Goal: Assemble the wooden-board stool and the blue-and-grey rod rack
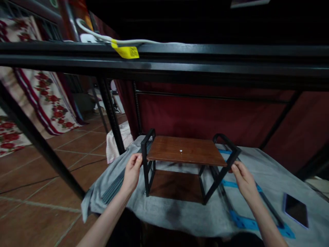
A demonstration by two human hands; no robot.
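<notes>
A small two-tier shelf (pixel 186 150) stands on grey bedding in front of me, with brown wooden boards and black metal side frames. My left hand (pixel 131 173) is closed at its left side frame, thumb and fingers at the level of the upper board. On the opposite side, my right hand (pixel 243 176) is closed at the right frame, just below the upper board's corner. The fingertips of both hands are partly hidden by the frames. A tiny white spot lies on the upper board.
Overhead runs a black metal bed frame rail (pixel 205 65) with a yellow tag (pixel 127 52) and a white cable (pixel 102 37). Dark grey strips (pixel 114 188) lie left of the shelf. To the right are black bars with blue pieces (pixel 246 221) and a phone (pixel 295 209).
</notes>
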